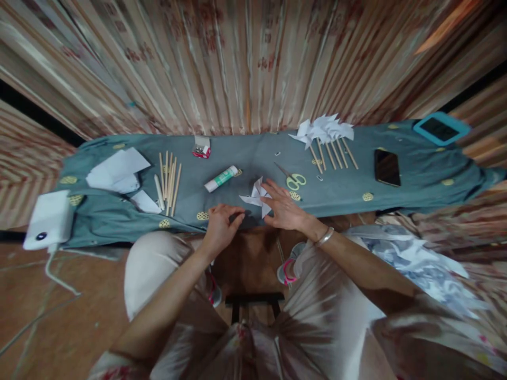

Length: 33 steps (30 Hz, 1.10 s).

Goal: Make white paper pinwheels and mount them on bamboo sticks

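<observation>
A folded white paper pinwheel (256, 194) lies on the cloth-covered table in front of me. My right hand (284, 207) rests at its right side, fingers spread and touching the paper, thumb near the lower blade. To the left of the pinwheel, just over the table's near edge, my left hand (222, 226) has thumb and forefinger pinched together; anything between them is too small to make out. A glue stick (221, 178) lies beyond my left hand. Green-handled scissors (293, 179) lie just beyond my right hand.
Wooden sticks (170, 182) and white paper sheets (119, 170) lie left. A small red-and-white box (202, 148) sits at the back. Several finished pinwheels on sticks (327, 132), a phone (387, 167) and a blue-framed tablet (440, 129) are right. A white power bank (49, 219) is far left.
</observation>
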Motion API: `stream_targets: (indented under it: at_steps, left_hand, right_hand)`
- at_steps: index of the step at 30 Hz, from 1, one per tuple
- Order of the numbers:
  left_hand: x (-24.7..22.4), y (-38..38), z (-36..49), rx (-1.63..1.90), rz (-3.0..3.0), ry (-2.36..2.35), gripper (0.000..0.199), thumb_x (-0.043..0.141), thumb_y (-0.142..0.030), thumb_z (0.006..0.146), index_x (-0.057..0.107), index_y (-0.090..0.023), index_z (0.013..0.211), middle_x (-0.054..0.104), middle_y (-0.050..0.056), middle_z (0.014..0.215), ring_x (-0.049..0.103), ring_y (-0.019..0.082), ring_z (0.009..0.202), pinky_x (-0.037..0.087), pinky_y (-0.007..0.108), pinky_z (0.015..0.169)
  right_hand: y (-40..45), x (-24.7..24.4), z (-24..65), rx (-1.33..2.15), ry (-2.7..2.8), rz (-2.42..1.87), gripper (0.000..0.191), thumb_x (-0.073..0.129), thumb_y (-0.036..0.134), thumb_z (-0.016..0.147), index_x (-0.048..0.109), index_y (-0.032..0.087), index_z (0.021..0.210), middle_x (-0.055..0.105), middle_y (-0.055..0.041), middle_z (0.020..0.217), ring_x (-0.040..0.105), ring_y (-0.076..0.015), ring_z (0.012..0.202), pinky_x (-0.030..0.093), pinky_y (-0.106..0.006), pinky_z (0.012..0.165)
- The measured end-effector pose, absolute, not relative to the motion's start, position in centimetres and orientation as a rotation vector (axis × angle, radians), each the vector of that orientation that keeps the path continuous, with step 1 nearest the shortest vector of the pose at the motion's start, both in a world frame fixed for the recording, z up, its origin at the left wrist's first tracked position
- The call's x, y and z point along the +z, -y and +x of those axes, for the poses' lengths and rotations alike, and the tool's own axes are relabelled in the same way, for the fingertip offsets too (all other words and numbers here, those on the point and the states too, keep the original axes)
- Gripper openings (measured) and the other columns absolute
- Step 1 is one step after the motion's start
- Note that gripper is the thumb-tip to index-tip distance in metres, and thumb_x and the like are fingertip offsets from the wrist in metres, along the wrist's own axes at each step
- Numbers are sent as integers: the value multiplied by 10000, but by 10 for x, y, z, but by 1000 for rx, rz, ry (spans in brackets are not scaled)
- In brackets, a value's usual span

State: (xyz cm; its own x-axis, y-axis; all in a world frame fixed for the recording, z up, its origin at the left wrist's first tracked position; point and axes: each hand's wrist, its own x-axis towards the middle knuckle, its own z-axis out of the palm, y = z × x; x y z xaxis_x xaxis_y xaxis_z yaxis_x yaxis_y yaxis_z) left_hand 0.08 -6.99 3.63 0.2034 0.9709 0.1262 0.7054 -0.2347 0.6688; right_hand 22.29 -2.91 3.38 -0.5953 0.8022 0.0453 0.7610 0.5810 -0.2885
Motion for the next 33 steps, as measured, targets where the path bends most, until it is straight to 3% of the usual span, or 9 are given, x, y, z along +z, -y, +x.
stream_targets:
  at_steps: [4, 11, 16, 18, 20, 23, 28, 33]
  left_hand:
    - [43, 86, 16, 700, 2018, -1534, 141, 626, -227, 870, 746, -232, 943, 772, 60, 937, 637, 264, 981, 375, 468, 958]
    - [53, 94, 23, 830, 1784, -1420, 132, 657, -191, 818, 762, -263, 854, 762, 25, 874, 655, 244, 956, 442, 426, 932]
    - [33, 91, 25, 1024, 1029, -1247, 100, 752, -174, 732, 774, -229, 813, 752, 33, 847, 671, 210, 864, 499, 355, 887]
    - [26, 89, 29, 1042, 641, -1110, 205, 806, -167, 682, 763, -207, 879, 754, 51, 967, 689, 199, 884, 518, 339, 858]
    - [23, 86, 35, 1025, 383, -995, 189, 826, -162, 670, 749, -175, 843, 746, 64, 972, 697, 191, 897, 525, 323, 862]
    - [27, 79, 44, 996, 217, -884, 36, 762, -143, 760, 728, -148, 769, 741, 71, 920, 693, 165, 920, 516, 277, 899]
    - [44, 63, 58, 989, 13, -908, 325, 509, -247, 982, 690, -160, 726, 705, 51, 792, 667, 108, 759, 522, 228, 824]
    - [49, 49, 59, 1016, -35, -911, 344, 497, -273, 990, 672, -152, 720, 665, 33, 726, 628, 88, 670, 499, 193, 713]
  right_hand:
    - [26, 37, 223, 350, 2677, -1305, 495, 660, 177, 715, 674, 65, 1197, 365, -247, 1569, 234, -394, 1505, 313, -605, 1138]
    - [20, 28, 217, 323, 2594, -1293, 307, 569, 125, 780, 734, 85, 1035, 451, -214, 1526, 287, -372, 1489, 314, -587, 1140]
    - [21, 16, 216, 273, 2512, -1259, 316, 532, 74, 757, 746, 109, 987, 507, -194, 1488, 288, -378, 1486, 325, -592, 1120]
    - [22, 13, 216, 247, 2469, -1299, 339, 502, 70, 773, 752, 126, 996, 544, -174, 1460, 310, -371, 1478, 325, -590, 1119]
    - [24, 11, 215, 232, 2418, -1346, 344, 487, 85, 801, 754, 143, 1011, 564, -154, 1445, 322, -360, 1474, 319, -587, 1126]
    - [26, 10, 212, 231, 2354, -1406, 327, 484, 115, 832, 754, 155, 1010, 560, -140, 1452, 313, -347, 1479, 318, -572, 1136]
    - [31, 12, 204, 314, 2217, -1473, 300, 482, 132, 850, 760, 164, 958, 550, -143, 1461, 302, -342, 1483, 316, -585, 1133]
    - [41, 19, 192, 334, 2109, -1499, 309, 481, 136, 862, 753, 169, 1005, 549, -138, 1463, 304, -344, 1483, 346, -581, 1110]
